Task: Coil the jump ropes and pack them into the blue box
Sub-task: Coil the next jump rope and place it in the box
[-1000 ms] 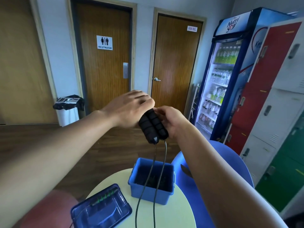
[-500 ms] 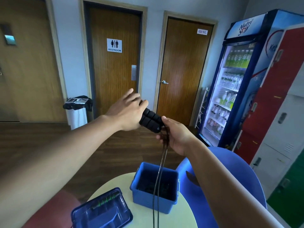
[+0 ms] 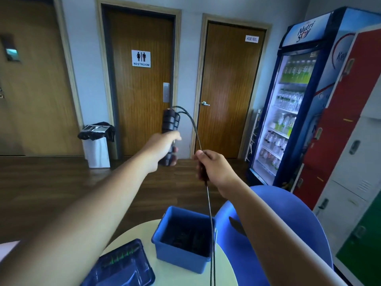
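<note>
ROPE: paired handles (image 3: 170, 126) are being gripped upright by left hand (image 3: 162, 149), doubled cord (image 3: 208, 203) is being pinched by right hand (image 3: 214, 168), hands apart, above the blue box (image 3: 181, 259) | RISK: box rim possibly being snagged, box being dragged, if hanging cord is hauled | HIDDEN: cord's lower end is being cut off by frame; box contents too dark to tell.

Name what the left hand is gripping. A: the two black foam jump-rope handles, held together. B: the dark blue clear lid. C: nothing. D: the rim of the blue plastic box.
A: the left hand is curled round both black foam jump-rope handles, held upright, while the right hand pinches the thin black cords above the blue plastic box.
</note>
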